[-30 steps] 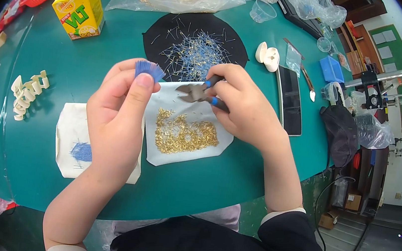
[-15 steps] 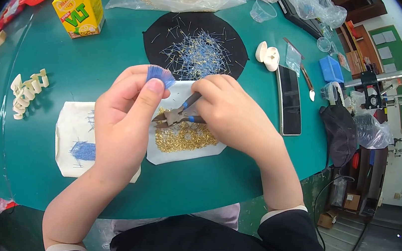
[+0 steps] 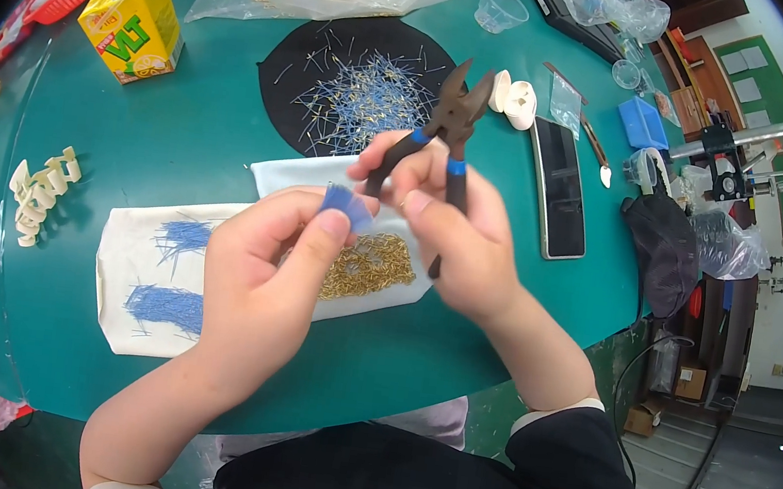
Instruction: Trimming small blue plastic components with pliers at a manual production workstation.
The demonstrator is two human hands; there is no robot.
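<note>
Here the right hand point(image 3: 465, 244) holds a pair of cutting pliers point(image 3: 443, 143) above the green surface point(image 3: 181, 131). The pliers have dark metal jaws, standing a little apart and pointing up and away from the person, and black handles with blue bands near the joint. The fingers of this hand are closed around both handles. The left hand point(image 3: 266, 273) pinches a small bundle of blue pins point(image 3: 345, 208) between thumb and forefinger, just beside the lower handle; the bundle looks like a short flat fan.

Half a second ago the pliers pointed down, low over the white cloth point(image 3: 140, 263) with the heap of golden pieces point(image 3: 370, 263). Now they are raised and turned upward, in front of the black round mat point(image 3: 285, 75) with scattered blue pins. The left hand has moved toward the right and the heap is again visible.
</note>
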